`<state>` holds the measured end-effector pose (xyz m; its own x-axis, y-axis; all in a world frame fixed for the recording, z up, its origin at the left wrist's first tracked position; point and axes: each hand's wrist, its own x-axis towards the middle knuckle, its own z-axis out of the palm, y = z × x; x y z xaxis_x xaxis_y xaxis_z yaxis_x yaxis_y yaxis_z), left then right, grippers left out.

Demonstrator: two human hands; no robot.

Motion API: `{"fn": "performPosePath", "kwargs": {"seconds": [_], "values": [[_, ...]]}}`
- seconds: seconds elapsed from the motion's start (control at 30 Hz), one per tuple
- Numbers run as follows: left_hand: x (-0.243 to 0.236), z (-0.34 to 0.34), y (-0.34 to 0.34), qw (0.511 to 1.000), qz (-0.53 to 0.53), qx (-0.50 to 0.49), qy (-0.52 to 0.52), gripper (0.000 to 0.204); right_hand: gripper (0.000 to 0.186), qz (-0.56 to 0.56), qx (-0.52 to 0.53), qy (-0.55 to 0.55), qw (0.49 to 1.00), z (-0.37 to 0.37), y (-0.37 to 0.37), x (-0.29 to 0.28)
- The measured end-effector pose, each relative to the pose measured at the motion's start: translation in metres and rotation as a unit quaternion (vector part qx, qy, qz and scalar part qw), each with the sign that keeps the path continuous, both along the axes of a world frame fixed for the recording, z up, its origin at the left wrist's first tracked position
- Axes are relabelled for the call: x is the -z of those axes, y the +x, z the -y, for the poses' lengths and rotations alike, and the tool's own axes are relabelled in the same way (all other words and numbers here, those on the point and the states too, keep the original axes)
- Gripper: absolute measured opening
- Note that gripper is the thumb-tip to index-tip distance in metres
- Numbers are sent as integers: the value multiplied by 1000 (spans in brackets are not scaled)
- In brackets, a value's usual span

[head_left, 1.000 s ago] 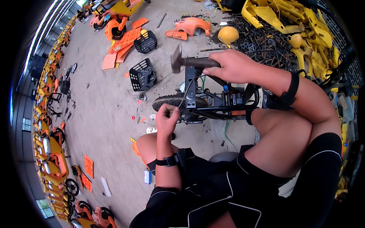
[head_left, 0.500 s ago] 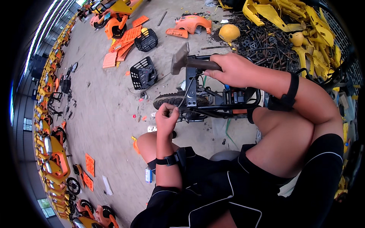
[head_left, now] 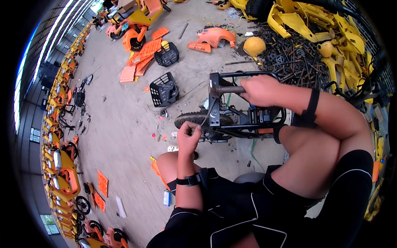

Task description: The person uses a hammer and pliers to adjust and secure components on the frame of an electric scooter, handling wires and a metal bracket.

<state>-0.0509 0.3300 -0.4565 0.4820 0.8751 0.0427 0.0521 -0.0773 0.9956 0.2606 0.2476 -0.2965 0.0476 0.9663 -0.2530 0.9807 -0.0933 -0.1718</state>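
Observation:
My right hand (head_left: pixel 263 90) is wrapped round the handle of a hammer (head_left: pixel 230 89). The hammer's head is at the end plate of a black scooter frame (head_left: pixel 248 126), by the upper end of a thin metal rod (head_left: pixel 206 117). Whether the head touches rod or plate I cannot tell. Fingers curled, my left hand (head_left: pixel 189 137) grips the rod's lower end beside the plate. The rod slants up along the plate, and its tip is hidden near the hammer. Below the frame shows a black knobbly tire (head_left: pixel 186 120).
A black basket (head_left: pixel 164 90) lies on the concrete beyond the frame, with orange panels (head_left: pixel 142 56) farther off. Dark metal parts (head_left: pixel 291 60) and yellow body panels (head_left: pixel 297 20) are heaped at the far right. A can (head_left: pixel 166 198) stands by my left leg. Scooters (head_left: pixel 62 165) line the left.
The hammer has come down from above the frame to its end plate. My left hand still holds the rod there. The whole view has shifted slightly.

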Motion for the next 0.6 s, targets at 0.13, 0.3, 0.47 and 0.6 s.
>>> {"fn": "performPosePath", "kwargs": {"seconds": [0.13, 0.3, 0.47, 0.6], "values": [[3, 3, 2, 1000, 12, -12, 18, 9, 33, -102, 82, 8, 991, 6, -3, 1], [3, 4, 7, 1000, 20, -18, 2, 11, 29, -69, 78, 24, 994, 15, -1, -17], [8, 6, 25, 998, 11, -11, 63, 16, 31, -40, 55, 35, 997, 31, 10, -7], [-1, 8, 34, 991, -8, -13, 132, 15, 32, -43, 43, 45, 997, 40, 6, -2]]}}
